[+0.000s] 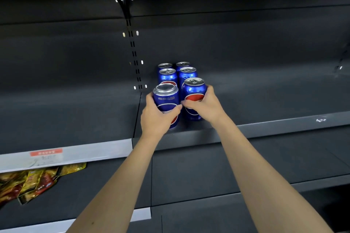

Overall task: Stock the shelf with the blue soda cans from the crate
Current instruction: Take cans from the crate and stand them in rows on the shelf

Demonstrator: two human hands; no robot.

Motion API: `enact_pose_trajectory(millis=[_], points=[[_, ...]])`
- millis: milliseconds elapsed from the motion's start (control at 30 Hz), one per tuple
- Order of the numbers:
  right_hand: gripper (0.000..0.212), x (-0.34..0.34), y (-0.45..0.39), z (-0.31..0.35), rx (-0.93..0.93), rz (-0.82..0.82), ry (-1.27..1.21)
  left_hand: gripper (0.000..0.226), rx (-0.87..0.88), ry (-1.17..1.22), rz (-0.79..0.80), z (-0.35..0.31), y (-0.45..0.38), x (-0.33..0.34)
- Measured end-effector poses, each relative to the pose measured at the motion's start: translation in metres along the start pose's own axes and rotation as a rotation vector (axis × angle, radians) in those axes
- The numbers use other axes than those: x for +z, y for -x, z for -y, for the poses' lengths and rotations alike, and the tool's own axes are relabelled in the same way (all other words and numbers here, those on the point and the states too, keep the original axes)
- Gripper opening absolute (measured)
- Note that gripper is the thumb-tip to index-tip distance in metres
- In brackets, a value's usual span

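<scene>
Left hand [158,117] grips one blue can [166,100], fingers curled round the body; right hand [205,105] grips a second can [194,94] the same way. Both cans sit near the front edge of the shelf [265,126], side by side, just ahead of four stocked cans [177,73] standing in two columns.

Step in hand, as I read it: placing the third row — both cans look down or nearly down on the shelf, not yet released. Left one shows no pull tab, so it may be upside down; hard to be sure.

Next move calls for a short push back to close up on the row behind, then letting go and drawing both hands straight out.

Room: open shelf to the right, upright post [135,62] close on the left, front lip just beneath the wrists — little margin forward. Crate not in view.
</scene>
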State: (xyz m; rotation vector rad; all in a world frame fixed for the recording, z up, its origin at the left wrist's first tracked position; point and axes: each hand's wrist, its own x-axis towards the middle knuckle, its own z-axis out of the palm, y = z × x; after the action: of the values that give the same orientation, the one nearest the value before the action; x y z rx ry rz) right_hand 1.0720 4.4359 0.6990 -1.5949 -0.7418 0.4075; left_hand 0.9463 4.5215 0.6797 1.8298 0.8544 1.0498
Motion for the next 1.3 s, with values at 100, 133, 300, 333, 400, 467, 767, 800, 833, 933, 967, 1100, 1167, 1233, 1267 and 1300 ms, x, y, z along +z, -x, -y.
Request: enact_pose_trajectory(millis=[100, 133, 300, 333, 400, 467, 767, 800, 833, 933, 967, 1100, 1167, 1233, 1267, 1300], points=[[0.085, -0.002, 0.003, -0.006, -0.023, 0.033, 0.012, 0.085, 0.018, 0.052, 0.077, 0.003, 0.002, -0.003], [0.089, -0.003, 0.005, -0.010, -0.037, 0.043, 0.040, 0.088, 0.027, 0.056, 0.095, 0.004, 0.003, -0.004], [0.090, -0.004, 0.011, -0.023, -0.069, 0.006, 0.203, 0.098, 0.094, 0.002, 0.151, 0.005, 0.005, -0.004], [0.086, -0.004, 0.010, -0.022, -0.062, -0.006, 0.221, 0.098, 0.094, 0.006, 0.155, 0.005, 0.005, -0.004], [0.078, -0.006, 0.009, -0.020, -0.044, -0.006, 0.249, 0.098, 0.095, 0.009, 0.160, 0.006, 0.005, -0.005], [0.071, -0.008, 0.007, -0.018, -0.035, 0.012, 0.264, 0.098, 0.096, 0.012, 0.156, 0.005, 0.006, -0.005], [0.064, -0.010, -0.011, -0.013, -0.009, 0.061, 0.306, 0.092, 0.082, 0.024, 0.126, 0.007, 0.006, -0.003], [0.065, -0.009, -0.013, -0.013, -0.006, 0.060, 0.306, 0.092, 0.083, 0.020, 0.126, 0.007, 0.006, -0.004], [0.065, -0.008, -0.015, -0.013, -0.003, 0.060, 0.307, 0.091, 0.085, 0.017, 0.125, 0.007, 0.006, -0.004], [0.063, -0.007, -0.019, -0.012, 0.007, 0.067, 0.309, 0.091, 0.086, 0.010, 0.120, 0.008, 0.006, -0.004], [0.063, -0.007, -0.020, -0.012, 0.007, 0.071, 0.306, 0.091, 0.086, 0.009, 0.119, 0.007, 0.006, -0.005], [0.063, -0.008, -0.020, -0.012, 0.006, 0.082, 0.307, 0.090, 0.084, 0.016, 0.119, 0.006, 0.007, -0.005], [0.063, -0.008, -0.019, -0.011, 0.009, 0.078, 0.312, 0.090, 0.080, 0.022, 0.121, 0.006, 0.007, -0.005], [0.067, -0.008, -0.017, -0.011, 0.016, 0.075, 0.315, 0.088, 0.071, 0.032, 0.126, 0.005, 0.007, -0.005], [0.071, -0.007, -0.015, -0.011, 0.019, 0.072, 0.308, 0.087, 0.065, 0.043, 0.130, 0.004, 0.007, -0.006], [0.074, -0.007, -0.013, -0.012, 0.018, 0.067, 0.296, 0.085, 0.056, 0.059, 0.135, 0.004, 0.007, -0.007]])
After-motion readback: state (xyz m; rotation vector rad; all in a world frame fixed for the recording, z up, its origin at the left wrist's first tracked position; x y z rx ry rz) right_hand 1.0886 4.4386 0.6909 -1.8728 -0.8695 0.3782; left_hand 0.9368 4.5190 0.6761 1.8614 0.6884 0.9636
